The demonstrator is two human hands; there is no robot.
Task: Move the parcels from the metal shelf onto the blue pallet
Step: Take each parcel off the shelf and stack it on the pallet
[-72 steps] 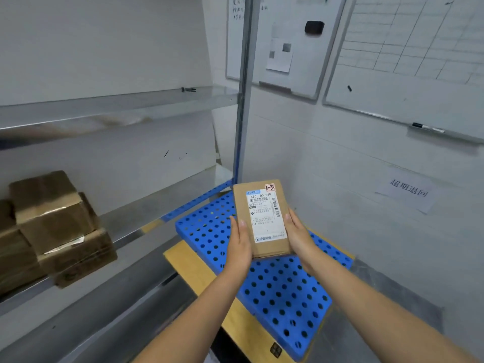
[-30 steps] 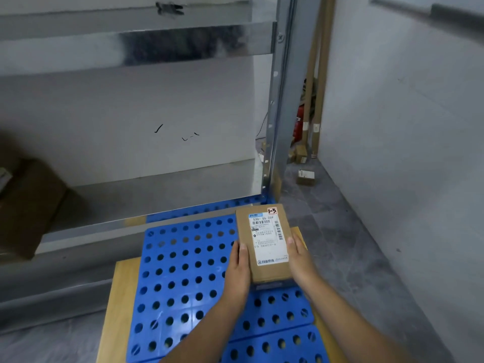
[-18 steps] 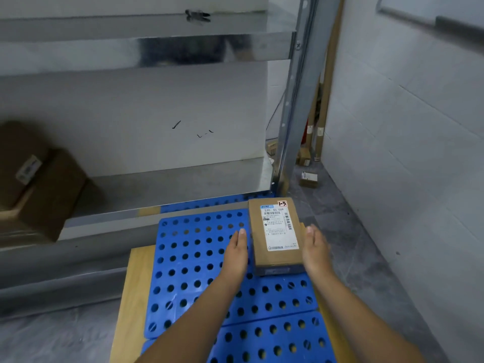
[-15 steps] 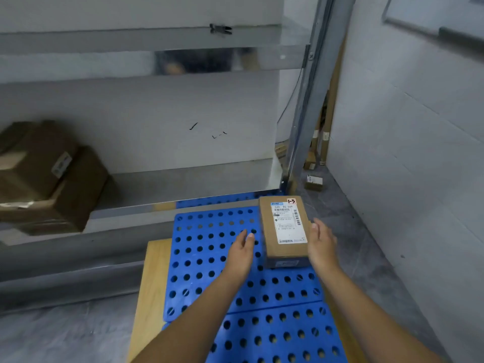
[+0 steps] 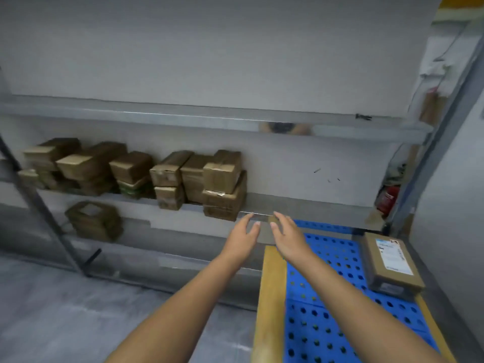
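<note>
While a flat cardboard parcel (image 5: 392, 264) lies on the perforated blue pallet (image 5: 330, 258), left hand (image 5: 242, 235) and right hand (image 5: 286, 235) spread empty.

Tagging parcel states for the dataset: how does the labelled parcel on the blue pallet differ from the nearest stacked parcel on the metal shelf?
The labelled parcel lies alone and flat on the blue pallet; the top right shelf parcel sits on another box on the metal shelf.
The pallet parcel shows a white label on top; no label is visible on the shelf parcel, though it is blurred.
Both are brown cardboard, and neither hand touches them.
</note>
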